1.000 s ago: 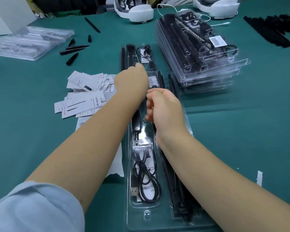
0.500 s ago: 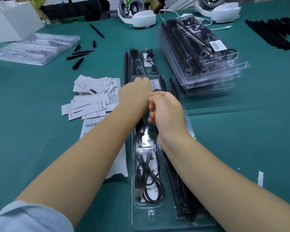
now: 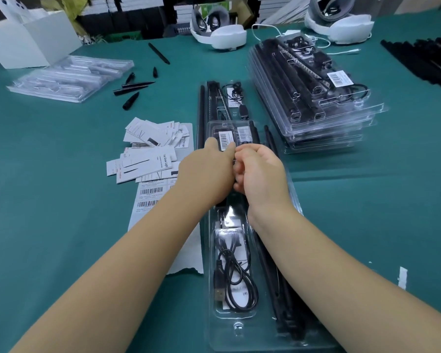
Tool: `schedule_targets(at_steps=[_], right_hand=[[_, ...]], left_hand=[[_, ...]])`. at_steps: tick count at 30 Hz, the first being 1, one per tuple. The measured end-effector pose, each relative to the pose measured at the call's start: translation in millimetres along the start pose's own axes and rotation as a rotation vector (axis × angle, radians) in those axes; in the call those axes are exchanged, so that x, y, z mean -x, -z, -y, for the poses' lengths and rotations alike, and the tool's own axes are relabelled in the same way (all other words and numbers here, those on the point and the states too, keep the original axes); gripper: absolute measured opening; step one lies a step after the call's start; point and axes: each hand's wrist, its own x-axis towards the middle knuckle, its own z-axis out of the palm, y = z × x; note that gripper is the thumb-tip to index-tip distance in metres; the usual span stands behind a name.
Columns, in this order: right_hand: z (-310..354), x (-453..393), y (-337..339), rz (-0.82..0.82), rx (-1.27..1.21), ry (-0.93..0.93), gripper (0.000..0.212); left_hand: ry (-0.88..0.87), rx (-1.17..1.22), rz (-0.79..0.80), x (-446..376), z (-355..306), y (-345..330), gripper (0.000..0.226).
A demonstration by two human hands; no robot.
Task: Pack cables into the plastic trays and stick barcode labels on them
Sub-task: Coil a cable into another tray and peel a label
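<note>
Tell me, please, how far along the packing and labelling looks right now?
Done: a stack of packed trays, the top one barcoded. In hand: the near tray holds a coiled cable; the left hand presses a barcode label onto it beside the curled right hand. Left: empty trays and a label sheet.

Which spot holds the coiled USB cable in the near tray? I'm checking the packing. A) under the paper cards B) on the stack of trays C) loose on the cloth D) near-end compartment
D: the USB cable lies coiled in the near-end compartment of the tray, under its clear cover, nearer than both hands.
</note>
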Motion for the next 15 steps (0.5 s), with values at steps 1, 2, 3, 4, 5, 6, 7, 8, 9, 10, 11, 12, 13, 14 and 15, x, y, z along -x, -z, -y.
schedule_targets(at_steps=[1, 2, 3, 4, 5, 6, 7, 8, 9, 10, 11, 12, 13, 14, 15], right_hand=[[0, 0, 0, 0.002, -0.004, 0.002, 0.016], [0, 1, 0, 0.004, -0.005, 0.005, 0.017], [1, 1, 0, 0.005, -0.006, 0.008, 0.017], [1, 1, -1, 0.004, -0.011, 0.010, 0.017], [1, 1, -1, 0.004, -0.018, 0.011, 0.016], [1, 1, -1, 0.004, -0.027, 0.010, 0.016], [2, 1, 0, 0.003, -0.039, 0.007, 0.017], [2, 1, 0, 0.002, -0.053, 0.003, 0.017], [3, 1, 1, -0.003, -0.071, -0.001, 0.017], [4, 1, 2, -0.010, -0.090, -0.004, 0.017], [5, 0, 3, -0.017, -0.102, -0.007, 0.017], [6, -1, 4, -0.024, -0.107, -0.010, 0.017], [7, -1, 5, -0.031, -0.107, -0.010, 0.017], [9, -1, 6, -0.038, -0.107, -0.006, 0.018], [9, -1, 6, -0.044, -0.105, 0.003, 0.020]], left_hand=[[0.011, 0.027, -0.004, 4, 0, -1, 0.037], [0.023, 0.058, -0.009, 8, 1, -2, 0.037], [0.035, 0.094, -0.012, 11, 1, -3, 0.036], [0.045, 0.130, -0.014, 13, 1, -3, 0.034], [0.053, 0.161, -0.017, 15, 1, -4, 0.033], [0.059, 0.184, -0.020, 17, 0, -4, 0.032], [0.064, 0.206, -0.025, 18, 0, -3, 0.033], [0.068, 0.229, -0.029, 20, -1, -3, 0.034], [0.068, 0.258, -0.029, 21, -1, -3, 0.035], [0.066, 0.295, -0.023, 23, 0, -3, 0.038], [0.068, 0.336, -0.017, 25, 2, -3, 0.040], [0.080, 0.372, -0.018, 26, 4, -4, 0.044], [0.108, 0.395, -0.025, 26, 7, -5, 0.048], [0.152, 0.410, -0.030, 27, 9, -6, 0.052], [0.204, 0.415, -0.019, 27, 12, -7, 0.055]])
